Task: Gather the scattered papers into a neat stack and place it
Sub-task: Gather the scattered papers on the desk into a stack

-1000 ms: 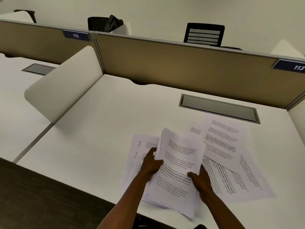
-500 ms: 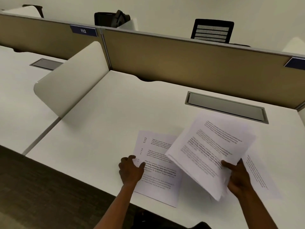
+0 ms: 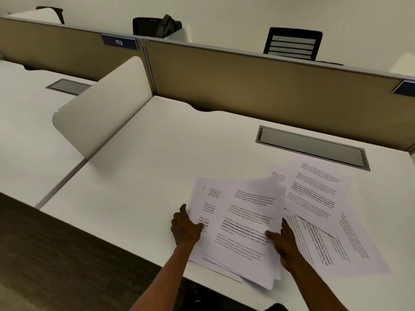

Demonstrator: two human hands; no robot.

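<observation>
A loose bundle of printed white papers (image 3: 242,223) lies near the front edge of the white desk (image 3: 157,167), its lower corner overhanging the edge. My left hand (image 3: 185,230) grips the bundle's left side, thumb on top. My right hand (image 3: 281,244) holds its right side, thumb pressed on the top sheet. More printed sheets (image 3: 318,194) lie spread flat to the right, and several overlap at an angle (image 3: 336,245) beside my right wrist.
A grey cable tray lid (image 3: 312,147) is set into the desk behind the papers. A tan partition (image 3: 258,86) closes the back, a white curved divider (image 3: 101,108) the left. Dark floor (image 3: 67,254) lies below the front edge.
My right hand carried its bundle from the right back over the sheets under my left hand. Both hands now hold one merged bundle.
</observation>
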